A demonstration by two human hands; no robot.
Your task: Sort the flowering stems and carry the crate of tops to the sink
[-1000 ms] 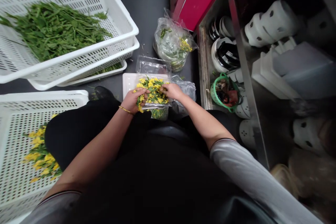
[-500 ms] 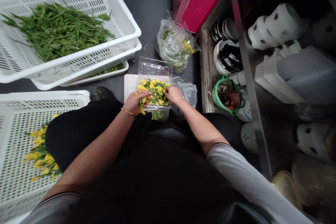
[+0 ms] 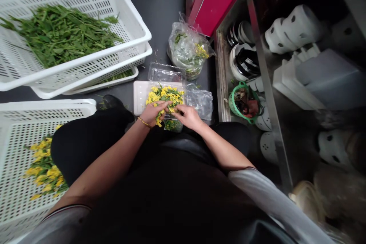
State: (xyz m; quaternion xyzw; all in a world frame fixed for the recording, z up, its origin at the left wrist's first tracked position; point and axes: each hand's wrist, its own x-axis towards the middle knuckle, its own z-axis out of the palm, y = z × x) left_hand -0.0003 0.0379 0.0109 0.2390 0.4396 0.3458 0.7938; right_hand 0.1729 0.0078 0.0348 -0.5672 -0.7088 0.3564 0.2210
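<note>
The left hand (image 3: 153, 113), a bracelet (image 3: 145, 122) at its wrist, grips yellow-flowered sprigs (image 3: 159, 119), some blossoms hanging below its fingers. The right hand (image 3: 188, 116) is beside it, fingers curled in toward the left fingertips; whether it pinches a stem I cannot tell. Just beyond both hands, more yellow flowers (image 3: 168, 93) fill a clear plastic container (image 3: 168, 73), its far part raised, over a white tray (image 3: 140, 97). A crumpled clear bag (image 3: 203, 103) lies just right of the container, and a fuller plastic bag (image 3: 185, 47) of greens and blossoms sits farther out on the floor (image 3: 160, 4). At upper left, a white basket (image 3: 133, 17) holds leafy greens (image 3: 65, 36); a nearer white basket (image 3: 17, 141) holds loose yellow blossoms (image 3: 44, 166) beside the person's knee (image 3: 68, 141). At right, a green basket (image 3: 232, 101) stands in the metal shelving (image 3: 268, 84).
</note>
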